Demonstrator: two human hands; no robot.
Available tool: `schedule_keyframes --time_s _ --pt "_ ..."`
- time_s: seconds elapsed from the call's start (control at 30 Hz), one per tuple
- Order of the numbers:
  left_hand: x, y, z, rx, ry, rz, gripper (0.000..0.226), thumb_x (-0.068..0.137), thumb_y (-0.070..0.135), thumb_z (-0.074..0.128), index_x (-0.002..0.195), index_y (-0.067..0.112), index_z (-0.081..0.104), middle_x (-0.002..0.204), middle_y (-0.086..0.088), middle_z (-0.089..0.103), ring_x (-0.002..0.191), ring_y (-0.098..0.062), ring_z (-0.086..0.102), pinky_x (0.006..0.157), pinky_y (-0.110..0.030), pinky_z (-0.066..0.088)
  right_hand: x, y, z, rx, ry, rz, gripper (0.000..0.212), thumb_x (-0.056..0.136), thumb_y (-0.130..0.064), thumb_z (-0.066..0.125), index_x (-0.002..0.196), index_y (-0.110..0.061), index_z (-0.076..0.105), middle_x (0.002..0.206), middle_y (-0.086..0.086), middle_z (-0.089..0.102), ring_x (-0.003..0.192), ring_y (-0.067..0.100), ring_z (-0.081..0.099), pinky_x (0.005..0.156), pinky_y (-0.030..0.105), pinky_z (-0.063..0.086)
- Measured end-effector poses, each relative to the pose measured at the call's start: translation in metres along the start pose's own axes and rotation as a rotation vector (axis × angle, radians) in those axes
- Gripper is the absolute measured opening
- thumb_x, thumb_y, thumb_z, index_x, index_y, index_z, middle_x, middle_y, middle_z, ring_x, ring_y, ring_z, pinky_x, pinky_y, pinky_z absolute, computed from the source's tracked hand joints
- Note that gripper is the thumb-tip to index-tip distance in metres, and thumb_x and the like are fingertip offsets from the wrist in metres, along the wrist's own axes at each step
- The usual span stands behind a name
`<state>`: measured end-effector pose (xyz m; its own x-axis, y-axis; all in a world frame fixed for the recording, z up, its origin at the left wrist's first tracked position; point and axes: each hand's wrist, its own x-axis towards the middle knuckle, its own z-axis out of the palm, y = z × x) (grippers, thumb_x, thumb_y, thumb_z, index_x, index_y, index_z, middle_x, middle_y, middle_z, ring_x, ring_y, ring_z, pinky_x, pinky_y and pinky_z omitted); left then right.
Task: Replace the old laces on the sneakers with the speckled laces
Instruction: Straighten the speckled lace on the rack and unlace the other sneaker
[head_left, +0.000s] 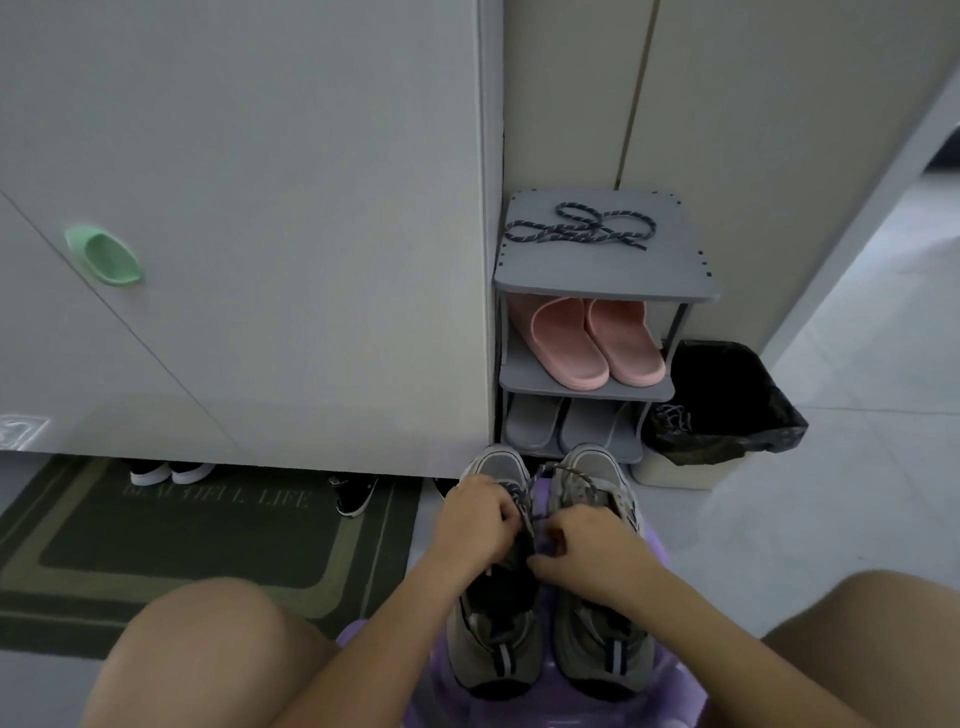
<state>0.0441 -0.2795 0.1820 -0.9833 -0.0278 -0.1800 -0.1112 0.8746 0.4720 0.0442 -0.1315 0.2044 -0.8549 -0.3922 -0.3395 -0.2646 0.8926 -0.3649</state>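
Note:
Two grey sneakers stand side by side on a purple stool (670, 686) between my knees, toes pointing away. My left hand (480, 519) and my right hand (587, 551) are both closed on a dark speckled lace (522, 499) threaded in the left sneaker (491, 639). The right sneaker (602, 644) has a pale lace lying loose over its front. A second speckled lace (582, 228) lies coiled on top of the grey shoe rack (608, 280). An old lace (672, 418) hangs on the rim of the bin.
The shoe rack holds pink slippers (597, 338) and grey slippers (561, 423). A bin with a black bag (727, 410) stands to its right. A white cabinet with a green handle (106, 254) fills the left, with shoes under it and a dark green mat (197, 540) in front.

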Motion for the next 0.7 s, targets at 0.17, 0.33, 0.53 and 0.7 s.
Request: schedule_keyframes --time_s 0.17,0.33,0.53,0.7 --pt "-0.001 0.002 -0.003 -0.031 -0.028 -0.016 0.015 0.079 0.014 0.06 0.071 0.013 0.073 0.089 -0.001 0.06 0.088 -0.021 0.06 0.067 -0.026 0.043 0.004 -0.02 0.024 0.233 0.089 0.157 0.027 0.078 -0.035 0.057 0.081 -0.008 0.061 0.093 0.015 0.066 0.092 0.032 0.061 0.067 0.032 0.041" --pt "-0.006 0.003 -0.007 -0.053 -0.064 -0.102 0.026 0.079 0.011 0.058 0.057 0.023 0.055 0.097 0.005 0.057 0.093 -0.02 0.06 0.068 -0.027 0.044 -0.006 -0.026 0.033 0.343 0.176 0.247 0.013 0.08 -0.025 0.051 0.072 -0.016 0.055 0.086 0.012 0.068 0.085 0.03 0.062 0.062 0.028 0.039" --pt "-0.017 -0.013 -0.025 -0.195 -0.028 -0.232 0.026 0.08 0.011 0.052 0.056 0.022 0.05 0.082 0.0 0.064 0.09 -0.027 0.063 0.078 -0.038 0.054 -0.005 -0.025 0.032 0.363 0.166 0.248 0.016 0.082 -0.023 0.051 0.073 -0.011 0.054 0.076 0.011 0.065 0.071 0.028 0.061 0.057 0.03 0.046" --pt "-0.028 -0.047 -0.049 -0.316 0.034 -0.389 0.016 0.085 0.007 0.054 0.072 0.015 0.06 0.085 -0.004 0.064 0.076 -0.019 0.059 0.069 -0.025 0.046 -0.002 -0.021 0.036 0.469 0.168 0.244 0.02 0.081 -0.023 0.055 0.081 -0.004 0.058 0.075 0.015 0.065 0.067 0.032 0.065 0.064 0.046 0.056"
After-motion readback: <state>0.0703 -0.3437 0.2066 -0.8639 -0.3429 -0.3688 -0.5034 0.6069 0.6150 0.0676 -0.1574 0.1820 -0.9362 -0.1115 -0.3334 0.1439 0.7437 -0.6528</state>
